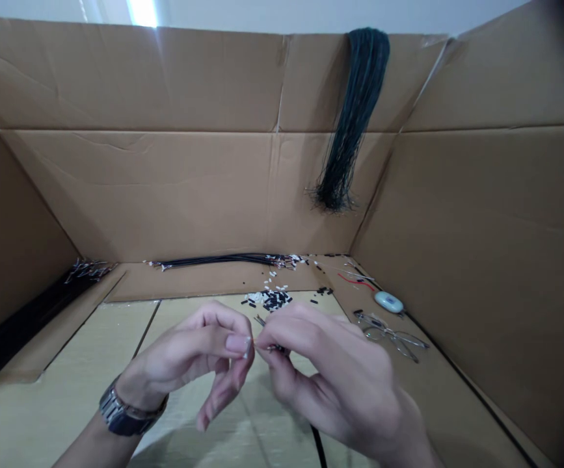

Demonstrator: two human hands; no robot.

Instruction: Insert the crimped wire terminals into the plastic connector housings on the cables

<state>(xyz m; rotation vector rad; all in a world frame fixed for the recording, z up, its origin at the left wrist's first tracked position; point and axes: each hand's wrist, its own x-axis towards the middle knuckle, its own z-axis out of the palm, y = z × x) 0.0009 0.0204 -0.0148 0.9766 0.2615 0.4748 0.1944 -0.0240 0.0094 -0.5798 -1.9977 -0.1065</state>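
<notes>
My right hand (330, 370) is closed around the end of a black cable (318, 445), which hangs down below the palm. Thin wire ends (260, 320) poke out past its fingertips. Close by on the left, my left hand (203, 357) has thumb and forefinger pinched together, with the other fingers loosely curled. A tiny pale spot shows at that pinch, too small to name. The fingertips of both hands nearly meet. Just behind them on the table lies a pile of small black and white sleeve-like pieces (276, 299), partly hidden by the right hand.
Cardboard walls (174, 188) surround the table (81, 403). A dark green bundle of thin wires (354, 110) hangs over the back wall. Black cables (223, 259) lie along the back, and more (23, 318) at left. Eyeglasses (393, 335) and a pale blue oval object (389, 301) lie right.
</notes>
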